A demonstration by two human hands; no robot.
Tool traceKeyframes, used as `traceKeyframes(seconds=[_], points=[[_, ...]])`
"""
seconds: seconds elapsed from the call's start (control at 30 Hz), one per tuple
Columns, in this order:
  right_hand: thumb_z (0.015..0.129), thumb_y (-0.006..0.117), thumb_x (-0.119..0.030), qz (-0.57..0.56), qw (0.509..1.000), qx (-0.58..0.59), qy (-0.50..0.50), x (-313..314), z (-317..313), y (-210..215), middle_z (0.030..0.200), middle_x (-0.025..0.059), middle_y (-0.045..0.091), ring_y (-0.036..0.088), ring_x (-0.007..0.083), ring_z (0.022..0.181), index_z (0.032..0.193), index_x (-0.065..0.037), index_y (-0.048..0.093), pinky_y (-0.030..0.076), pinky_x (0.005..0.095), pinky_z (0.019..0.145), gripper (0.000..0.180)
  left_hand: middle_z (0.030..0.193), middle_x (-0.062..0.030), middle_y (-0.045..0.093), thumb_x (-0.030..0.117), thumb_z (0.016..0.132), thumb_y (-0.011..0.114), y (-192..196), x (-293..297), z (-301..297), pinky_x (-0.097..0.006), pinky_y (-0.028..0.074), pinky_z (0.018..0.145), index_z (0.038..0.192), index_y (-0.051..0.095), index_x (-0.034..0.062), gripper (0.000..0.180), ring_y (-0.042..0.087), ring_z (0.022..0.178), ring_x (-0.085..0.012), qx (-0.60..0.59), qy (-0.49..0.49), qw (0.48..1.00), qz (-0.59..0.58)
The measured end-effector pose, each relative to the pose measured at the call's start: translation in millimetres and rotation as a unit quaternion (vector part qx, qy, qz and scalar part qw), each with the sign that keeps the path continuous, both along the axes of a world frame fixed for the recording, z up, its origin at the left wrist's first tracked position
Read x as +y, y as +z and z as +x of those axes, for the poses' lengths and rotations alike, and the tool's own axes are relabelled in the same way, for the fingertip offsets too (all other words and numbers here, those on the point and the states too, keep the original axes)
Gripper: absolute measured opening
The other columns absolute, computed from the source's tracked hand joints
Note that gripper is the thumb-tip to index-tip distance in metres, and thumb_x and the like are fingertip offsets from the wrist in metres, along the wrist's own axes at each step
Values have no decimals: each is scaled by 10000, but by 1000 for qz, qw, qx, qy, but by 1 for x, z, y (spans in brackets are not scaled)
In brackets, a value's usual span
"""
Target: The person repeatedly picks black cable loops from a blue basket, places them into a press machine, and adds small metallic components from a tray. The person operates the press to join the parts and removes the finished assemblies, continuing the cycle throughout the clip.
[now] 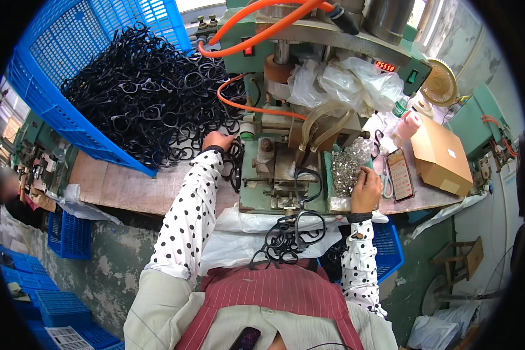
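My left hand (217, 140) is curled at the right edge of a big heap of black eyeglass frames (151, 105), its fingers closed round a dark eyeglass frame (234, 164) beside the machine. The fingertips are partly hidden. At the right, my right hand (366, 191) has its fingers pinched together at the edge of a tray (339, 204) of small shiny metal parts (347, 170); whatever lies between them is too small to make out. Between my hands stands a green press machine (251, 195) with a metal fixture (284, 169). Black frames (309, 227) hang at its front edge.
A tipped blue crate (93, 137) holds the heap. Orange hoses (262, 46) and plastic bags (344, 84) are over the machine. A phone (399, 175), scissors (386, 184), a pink thread cone (408, 125) and a cardboard box (440, 154) lie right. Another blue crate (389, 251) stands below.
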State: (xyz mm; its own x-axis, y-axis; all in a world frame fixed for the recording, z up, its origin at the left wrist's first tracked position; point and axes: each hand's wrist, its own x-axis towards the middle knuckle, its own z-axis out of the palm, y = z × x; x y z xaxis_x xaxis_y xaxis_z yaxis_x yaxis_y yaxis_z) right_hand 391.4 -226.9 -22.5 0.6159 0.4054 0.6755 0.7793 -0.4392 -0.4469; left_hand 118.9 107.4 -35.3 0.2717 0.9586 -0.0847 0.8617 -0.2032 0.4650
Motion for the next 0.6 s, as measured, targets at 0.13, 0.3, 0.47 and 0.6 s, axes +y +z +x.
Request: traceKeyframes(seconds=[0.13, 0.3, 0.47, 0.6], points=[[889, 617, -143, 7, 1000, -7, -20, 3, 3, -5, 858, 93, 653, 596, 292, 832, 950, -128, 665, 422, 433, 780, 80, 876, -259, 652, 296, 838, 558, -3, -19, -12, -491, 486, 759, 860, 632, -19, 325, 623, 846, -426, -116, 13, 977, 177], [805, 677, -103, 11, 999, -10, 28, -3, -2, 5, 821, 65, 661, 593, 270, 836, 874, -140, 688, 439, 403, 759, 79, 777, -168, 642, 198, 957, 480, 32, -78, -32, -431, 500, 613, 994, 499, 8, 194, 637, 645, -332, -300, 22, 946, 119], [761, 700, -73, 63, 991, 48, 108, 16, -37, 40, 815, 58, 672, 588, 290, 816, 833, -124, 699, 462, 382, 733, 88, 882, -138, 645, 114, 937, 543, 48, -138, -29, -352, 494, 677, 1046, 543, 5, 155, 639, 780, -275, -373, -38, 890, 258], [792, 670, -13, 135, 877, 358, 290, 15, -62, 88, 837, 62, 712, 621, 132, 727, 924, -7, 722, 475, 254, 676, 142, 952, -126, 621, 71, 902, 544, 76, -176, -23, -381, 439, 798, 1039, 575, 25, 148, 563, 878, -328, -372, -87, 875, 298]])
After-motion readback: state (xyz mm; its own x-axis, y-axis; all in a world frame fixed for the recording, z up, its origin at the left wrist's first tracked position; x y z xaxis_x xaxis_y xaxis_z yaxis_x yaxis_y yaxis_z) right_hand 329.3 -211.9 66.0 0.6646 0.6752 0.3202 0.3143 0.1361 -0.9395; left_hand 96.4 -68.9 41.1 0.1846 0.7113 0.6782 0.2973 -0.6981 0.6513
